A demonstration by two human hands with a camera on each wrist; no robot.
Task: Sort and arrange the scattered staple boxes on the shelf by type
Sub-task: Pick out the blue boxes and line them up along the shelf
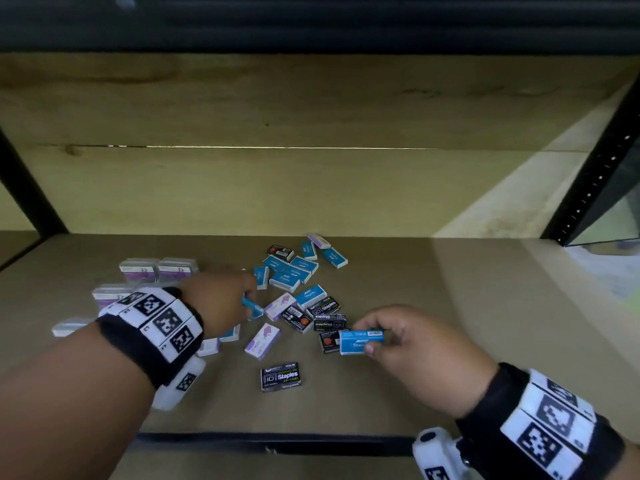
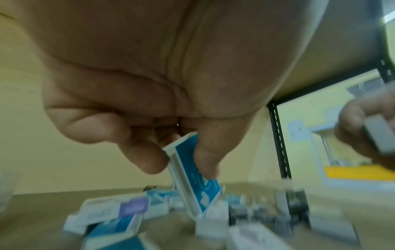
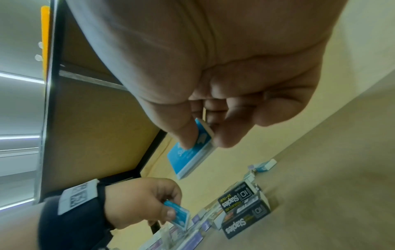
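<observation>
Here, at the far left of the shelf (image 1: pixel 450 393), clear-cased purple staple boxes (image 1: pixel 157 270) sit side by side. Your left hand (image 1: pixel 221 299) pinches a blue staple box (image 1: pixel 252 306) between thumb and fingers, tilted on end just above the scattered pile. In the middle lie mixed blue, purple and black boxes, with one black "10 Staples" box (image 1: pixel 281 376) apart, nearer you. Your right hand (image 1: pixel 401 344) grips a second blue staple box (image 1: pixel 360 341) by thumb and fingertips, lifted off the shelf beside the black boxes.
</observation>
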